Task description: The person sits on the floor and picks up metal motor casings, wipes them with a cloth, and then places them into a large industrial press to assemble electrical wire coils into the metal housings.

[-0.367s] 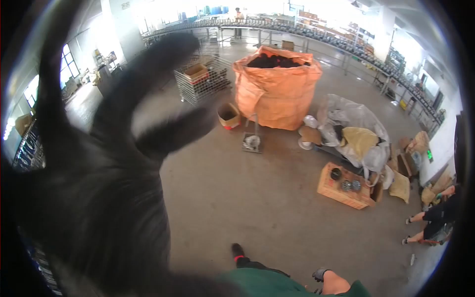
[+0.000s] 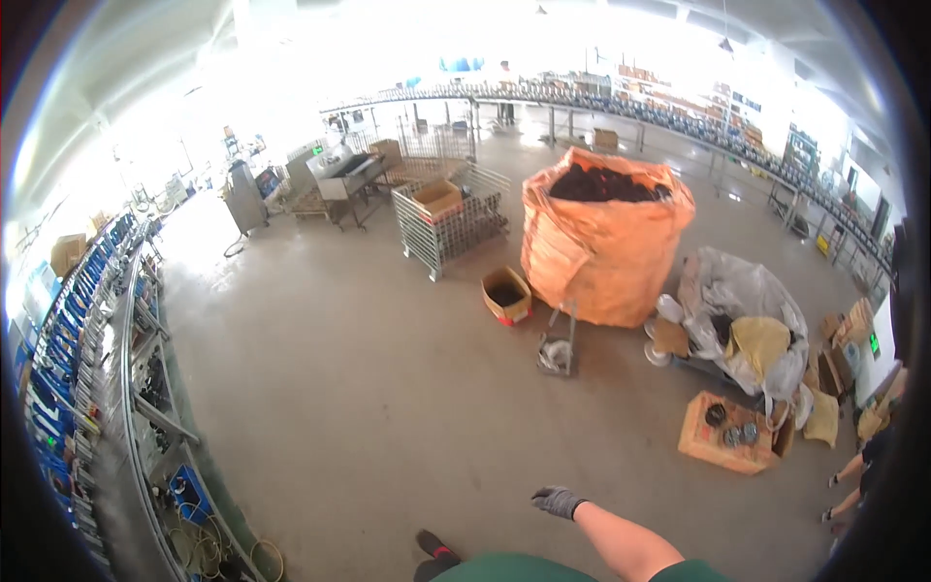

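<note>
My right hand [image 2: 558, 501], in a grey glove, is stretched forward over the grey floor at the lower middle. Its fingers look loosely extended, and nothing shows in them. The bare forearm runs back to a green sleeve. My left hand is out of sight. Closest on the right is an orange carton [image 2: 713, 441] with several round metal parts on its top. A dark shoe [image 2: 433, 544] shows to the left of my green clothing.
A large orange bulk bag [image 2: 601, 257] holds dark pieces. Beside it are a wire cage trolley [image 2: 451, 223], an open carton [image 2: 506, 296], a small cart [image 2: 556, 356] and a grey plastic-lined heap [image 2: 747, 301]. A conveyor line [image 2: 126, 388] runs along the left; another person [image 2: 853, 475] is partly visible at right.
The dark gloved left hand, large and blurred close to the camera, has gone from view. My right hand has reached further forward. The scene has shifted right and down.
</note>
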Demonstrator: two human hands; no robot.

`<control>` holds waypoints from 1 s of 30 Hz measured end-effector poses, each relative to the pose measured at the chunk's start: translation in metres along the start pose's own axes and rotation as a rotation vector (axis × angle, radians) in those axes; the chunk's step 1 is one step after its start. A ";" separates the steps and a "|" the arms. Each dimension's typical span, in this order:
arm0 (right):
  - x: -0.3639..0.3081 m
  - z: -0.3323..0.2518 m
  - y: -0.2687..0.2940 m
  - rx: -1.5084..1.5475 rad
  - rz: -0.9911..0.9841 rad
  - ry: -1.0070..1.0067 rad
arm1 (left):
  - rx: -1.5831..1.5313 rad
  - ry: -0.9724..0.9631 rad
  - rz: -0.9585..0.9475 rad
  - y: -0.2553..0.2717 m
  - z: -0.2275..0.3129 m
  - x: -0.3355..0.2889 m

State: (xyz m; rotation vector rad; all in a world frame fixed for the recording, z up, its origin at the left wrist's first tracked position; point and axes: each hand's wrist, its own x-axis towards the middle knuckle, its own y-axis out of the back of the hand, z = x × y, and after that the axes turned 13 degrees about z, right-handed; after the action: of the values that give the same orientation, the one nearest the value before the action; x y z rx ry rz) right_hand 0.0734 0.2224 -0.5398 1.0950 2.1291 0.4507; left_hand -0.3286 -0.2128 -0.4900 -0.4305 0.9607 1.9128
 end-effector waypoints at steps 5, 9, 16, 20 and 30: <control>0.125 -0.107 -0.041 -0.173 -0.102 -0.004 | 0.051 0.194 0.199 0.086 0.044 0.104; 0.203 -0.015 -0.091 -1.057 -0.462 0.474 | -0.037 0.180 0.235 0.161 0.104 0.214; 0.278 -0.270 -0.067 -0.489 -0.342 -0.467 | -0.183 -0.138 0.394 0.319 0.218 0.398; 0.413 -0.297 -0.110 -0.354 -0.311 -0.401 | -0.167 -0.430 0.513 0.422 0.351 0.514; 0.718 -0.571 -0.083 -0.470 -0.434 -0.443 | 0.223 0.330 0.336 0.555 0.368 0.697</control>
State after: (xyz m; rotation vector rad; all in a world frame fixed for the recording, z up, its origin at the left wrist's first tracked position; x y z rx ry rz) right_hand -0.6723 0.7605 -0.4888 0.4010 1.6797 0.4224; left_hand -1.1277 0.3244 -0.4501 -0.4846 1.5271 2.0363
